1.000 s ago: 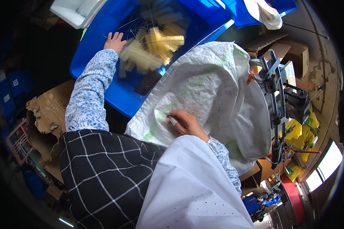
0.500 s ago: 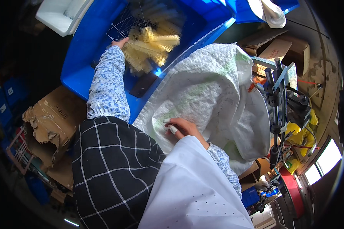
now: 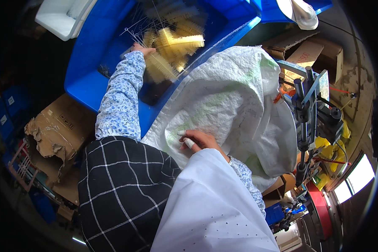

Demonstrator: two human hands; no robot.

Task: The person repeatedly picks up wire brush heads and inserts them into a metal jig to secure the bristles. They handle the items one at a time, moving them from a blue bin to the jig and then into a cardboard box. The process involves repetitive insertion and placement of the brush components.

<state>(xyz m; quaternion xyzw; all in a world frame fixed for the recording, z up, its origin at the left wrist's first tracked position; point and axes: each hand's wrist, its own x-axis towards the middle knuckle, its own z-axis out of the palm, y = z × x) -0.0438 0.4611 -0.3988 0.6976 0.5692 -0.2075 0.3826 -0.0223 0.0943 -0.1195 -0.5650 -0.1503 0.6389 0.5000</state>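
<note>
At the far end of my reach, my left hand (image 3: 143, 49) is inside a deep blue bin (image 3: 82, 84), closed around one or more of the yellow bristle brushes (image 3: 172, 44). Part of its fingers is hidden. Thin wire stems with looped ends stick up beside it from the pile. Nearer to me, my right hand (image 3: 199, 140) rests over a white woven sack (image 3: 222, 96). Its fingers are loosely bent, with thumb and forefinger apart and nothing between them. White covers sit on two fingertips. A dark flat patch (image 3: 153, 94) lies in the bin below the brushes.
A white tub (image 3: 61, 21) stands at the far left, and another blue bin (image 3: 271, 10) at the far right. Torn cardboard boxes (image 3: 59, 134) are on the left. A metal stand with dark rods (image 3: 302, 113) rises just right of the sack.
My left hand has shifted slightly right within the bin, and the nearest brushes have moved right with it. My right hand has stayed in place.
</note>
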